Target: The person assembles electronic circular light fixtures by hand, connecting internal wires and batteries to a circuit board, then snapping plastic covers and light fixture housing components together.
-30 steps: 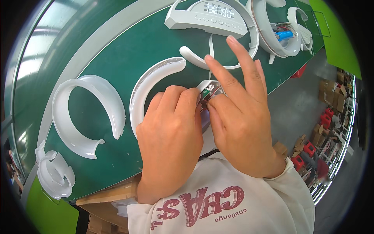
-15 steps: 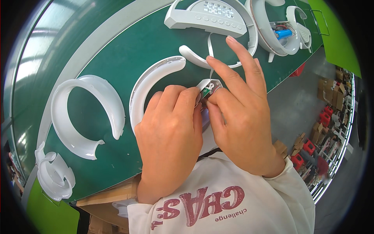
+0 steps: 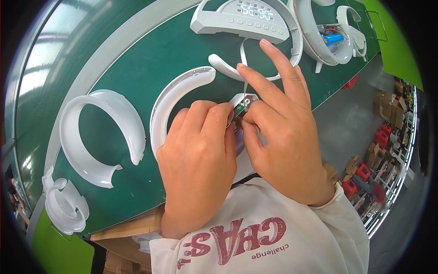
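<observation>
My left hand (image 3: pixel 196 150) is closed, its thumb and forefinger pinched at a small green circuit board (image 3: pixel 239 108). The board sits at the end of a white curved plastic housing (image 3: pixel 175 91), largely hidden behind my hands. My right hand (image 3: pixel 285 137) is also closed, thumb and forefinger pinching at the board's other side, with its other fingers raised. What lies between those two fingertips is hidden. A thin white ribbon cable (image 3: pixel 243 52) runs from the board up to a white clock panel (image 3: pixel 251 20) with round buttons. By my left fingertips shows the edge of a small round part.
On the green table (image 3: pixel 146 192) at left lie a white C-shaped shell (image 3: pixel 102 137) and a smaller curled white part (image 3: pixel 66 205). Another ring housing (image 3: pixel 315 41) with a blue battery (image 3: pixel 333 39) stands at the far right. Cardboard boxes (image 3: pixel 132 223) are below the table edge.
Both hands stay at the circuit board. My right hand's raised fingers have shifted slightly left, and the ribbon cable has moved a little with them.
</observation>
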The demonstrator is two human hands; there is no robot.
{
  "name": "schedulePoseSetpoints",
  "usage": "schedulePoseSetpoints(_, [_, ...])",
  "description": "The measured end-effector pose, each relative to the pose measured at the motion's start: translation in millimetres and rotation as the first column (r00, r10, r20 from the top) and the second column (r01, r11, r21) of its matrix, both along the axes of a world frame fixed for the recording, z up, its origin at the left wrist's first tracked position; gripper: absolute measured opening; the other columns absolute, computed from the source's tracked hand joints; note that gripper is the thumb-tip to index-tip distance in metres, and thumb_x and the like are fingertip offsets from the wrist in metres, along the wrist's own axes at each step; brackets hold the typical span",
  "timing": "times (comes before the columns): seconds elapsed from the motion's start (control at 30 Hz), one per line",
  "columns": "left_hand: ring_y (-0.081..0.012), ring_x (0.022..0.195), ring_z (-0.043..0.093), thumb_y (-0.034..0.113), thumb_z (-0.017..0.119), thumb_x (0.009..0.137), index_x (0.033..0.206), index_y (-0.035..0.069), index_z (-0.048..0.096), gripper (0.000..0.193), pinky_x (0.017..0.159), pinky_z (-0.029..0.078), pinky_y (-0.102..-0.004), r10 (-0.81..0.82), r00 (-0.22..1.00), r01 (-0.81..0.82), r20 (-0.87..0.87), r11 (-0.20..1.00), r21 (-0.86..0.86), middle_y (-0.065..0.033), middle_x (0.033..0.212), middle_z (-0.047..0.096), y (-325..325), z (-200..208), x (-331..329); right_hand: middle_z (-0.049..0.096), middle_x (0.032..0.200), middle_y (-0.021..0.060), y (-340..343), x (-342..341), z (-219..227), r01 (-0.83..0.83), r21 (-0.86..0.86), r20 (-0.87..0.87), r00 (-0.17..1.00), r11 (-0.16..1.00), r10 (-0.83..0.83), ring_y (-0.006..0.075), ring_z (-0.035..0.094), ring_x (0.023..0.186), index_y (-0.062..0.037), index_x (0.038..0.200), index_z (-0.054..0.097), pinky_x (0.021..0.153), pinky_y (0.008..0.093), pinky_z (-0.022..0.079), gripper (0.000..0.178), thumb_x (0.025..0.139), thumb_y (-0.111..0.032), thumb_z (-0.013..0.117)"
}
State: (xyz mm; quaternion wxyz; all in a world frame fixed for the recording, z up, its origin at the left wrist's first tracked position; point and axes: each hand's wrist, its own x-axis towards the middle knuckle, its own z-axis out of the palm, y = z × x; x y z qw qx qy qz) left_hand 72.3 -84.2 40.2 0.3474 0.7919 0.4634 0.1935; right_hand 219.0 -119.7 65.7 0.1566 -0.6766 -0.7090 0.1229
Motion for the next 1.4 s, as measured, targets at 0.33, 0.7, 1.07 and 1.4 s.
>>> schedulePoseSetpoints(0.33, [-0.0257,0.081,0.063,0.003,0.074,0.082,0.102,0.007,0.068,0.021,0.062,0.05,-0.0391,-0.006,1.0,0.006,0.007,1.0,-0.01,-0.004,0.096,0.065,0.1,-0.4,-1.0,0.066,0.132,0.0229,-2.5,-0.3,-1.3,0.007,0.01,0.008,1.0,1.0,-0.007,0.049,0.047,0.139,0.0026,0.068,0.055,0.108,0.0652,0.035,0.015,0.074,0.007,0.068])
schedulePoseSetpoints(0.7, [-0.0273,0.084,0.063,0.005,0.074,0.084,0.103,0.005,0.068,0.02,0.067,0.051,-0.0406,-0.021,0.998,0.018,-0.052,0.998,-0.064,-0.0067,0.097,0.065,3.0,9.9,4.8,0.064,0.134,0.0243,-7.3,1.1,-8.8,0.015,0.052,-0.042,0.999,0.999,-0.013,0.0497,0.047,0.138,0.0048,0.075,0.059,0.109,0.0668,0.034,0.01,0.075,0.007,0.07])
schedulePoseSetpoints(1.07, [-0.0284,0.083,0.063,0.004,0.073,0.085,0.103,0.005,0.069,0.018,0.067,0.05,-0.0414,-0.04,0.997,0.034,-0.069,0.996,-0.084,-0.0067,0.094,0.065,7.2,12.4,5.9,0.062,0.135,0.0269,-14.0,5.3,-20.9,0.023,0.142,-0.127,0.992,0.99,-0.005,0.0547,0.046,0.138,0.0052,0.08,0.06,0.109,0.0694,0.034,0.011,0.077,0.006,0.071])
schedulePoseSetpoints(1.4, [-0.029,0.085,0.063,0.003,0.071,0.085,0.105,0.005,0.069,0.02,0.069,0.051,-0.0407,-0.076,0.991,0.069,-0.108,0.995,-0.067,-0.0071,0.096,0.066,10.4,15.7,5.9,0.059,0.137,0.0296,-18.8,7.0,-22.1,0.025,0.157,-0.191,0.982,0.987,0.005,0.0495,0.047,0.14,0.0039,0.078,0.059,0.11,0.0769,0.026,0.012,0.085,0.0,0.067])
